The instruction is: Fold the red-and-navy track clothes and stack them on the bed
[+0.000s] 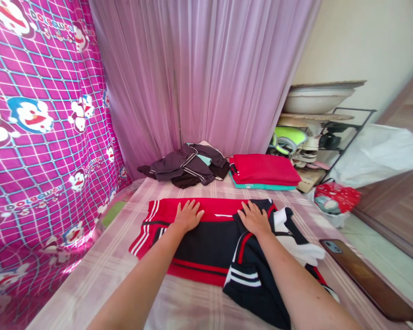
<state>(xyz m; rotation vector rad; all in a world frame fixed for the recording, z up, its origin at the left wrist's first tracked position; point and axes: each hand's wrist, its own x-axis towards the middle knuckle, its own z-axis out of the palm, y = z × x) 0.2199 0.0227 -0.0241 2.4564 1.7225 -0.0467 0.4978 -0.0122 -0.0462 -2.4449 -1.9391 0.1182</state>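
A red and black garment with white stripes, which looks like a sports jacket, lies partly folded on the checked cloth. My left hand rests flat on its red upper part, fingers spread. On the dark section to the right, my right hand presses down, also with fingers apart. A dark sleeve with white cuff stripes is turned over the body and runs beneath my right forearm. White and black parts of the garment bunch up at the right.
Behind lie a dark clothes heap and a folded red and teal stack. A phone lies on the right edge of the checked surface. A shoe rack, a basin and bags stand beyond. Printed pink curtain hangs left.
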